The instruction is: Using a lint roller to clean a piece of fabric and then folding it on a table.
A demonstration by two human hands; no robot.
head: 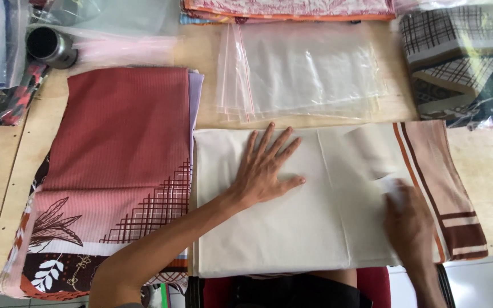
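A cream folded cloth with a brown and orange striped border lies on the wooden table in front of me. My left hand rests flat on its middle, fingers spread. My right hand is at the cloth's right part, pinching a turned-up fold of the cream fabric; the hand is blurred.
A stack of red and maroon patterned cloths lies at the left. Clear zip bags lie beyond the cream cloth. A dark metal cup stands at the far left. Plaid packaged cloths sit at the far right, more folded fabric at the top.
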